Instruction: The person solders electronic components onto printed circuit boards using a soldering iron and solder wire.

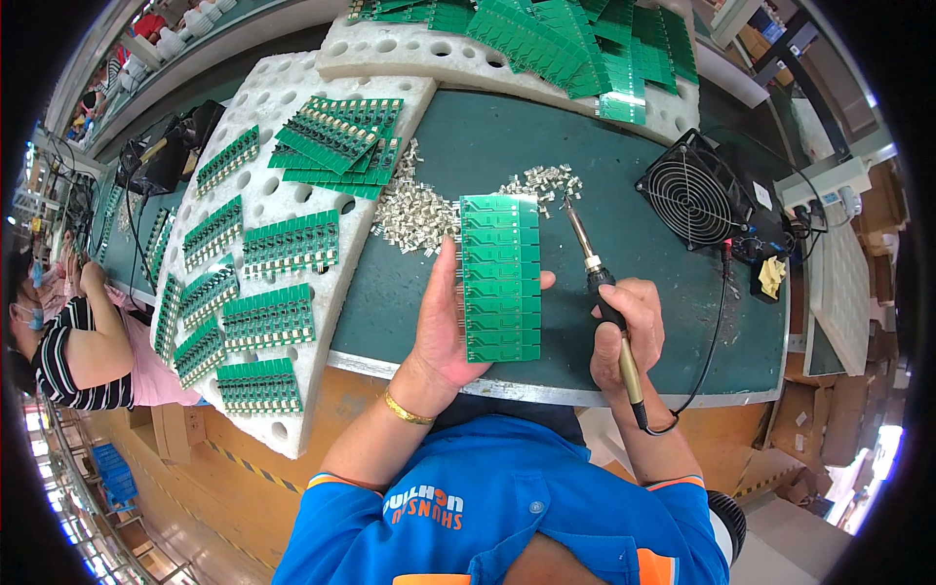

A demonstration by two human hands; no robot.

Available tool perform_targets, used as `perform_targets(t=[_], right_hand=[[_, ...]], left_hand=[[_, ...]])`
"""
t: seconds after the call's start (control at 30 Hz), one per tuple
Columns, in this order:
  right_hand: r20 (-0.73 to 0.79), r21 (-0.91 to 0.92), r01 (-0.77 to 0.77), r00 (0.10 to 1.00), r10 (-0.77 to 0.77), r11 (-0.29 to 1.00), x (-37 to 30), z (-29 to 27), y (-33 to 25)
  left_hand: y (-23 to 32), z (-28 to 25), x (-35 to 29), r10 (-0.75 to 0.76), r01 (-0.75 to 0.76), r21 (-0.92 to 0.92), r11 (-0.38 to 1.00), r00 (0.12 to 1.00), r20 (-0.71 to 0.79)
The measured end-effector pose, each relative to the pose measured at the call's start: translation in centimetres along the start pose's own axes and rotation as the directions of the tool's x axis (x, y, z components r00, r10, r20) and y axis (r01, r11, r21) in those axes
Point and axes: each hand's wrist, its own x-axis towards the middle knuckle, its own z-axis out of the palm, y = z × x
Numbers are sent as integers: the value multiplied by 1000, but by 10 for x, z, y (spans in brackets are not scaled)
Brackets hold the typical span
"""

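My left hand (445, 327) grips a green circuit board panel (501, 283) upright by its edges, thumb on the left side and a fingertip showing at the right. My right hand (629, 334) is closed around a soldering iron (612, 310), whose tip points up and away, to the right of the panel's top edge and apart from it. Behind the panel lies a heap of small whitish metal parts (414, 213), with a smaller pile (546, 183) to its right. The panel hides part of the heap.
White foam boards with holes (283, 88) hold populated circuit boards (278, 317) on the left and a stack of bare green panels (546, 44) at the back. A black fan (690, 190) and yellow sponge (771, 277) stand right. Another person (93, 341) sits far left.
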Motion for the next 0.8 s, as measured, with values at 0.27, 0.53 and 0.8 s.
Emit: perform_targets(t=[0.27,0.53,0.8], right_hand=[[-18,37,-11,1000,11,999,0,-1,0],[-13,25,-8,1000,9,1000,0,0,0],[-7,13,-4,1000,4,1000,1,0,-1]], left_hand=[[0,1,1,-4,4,2,1000,999,-35],[0,-2,1,-22,22,-7,1000,999,23],[-1,0,1,9,-10,-20,1000,999,-37]])
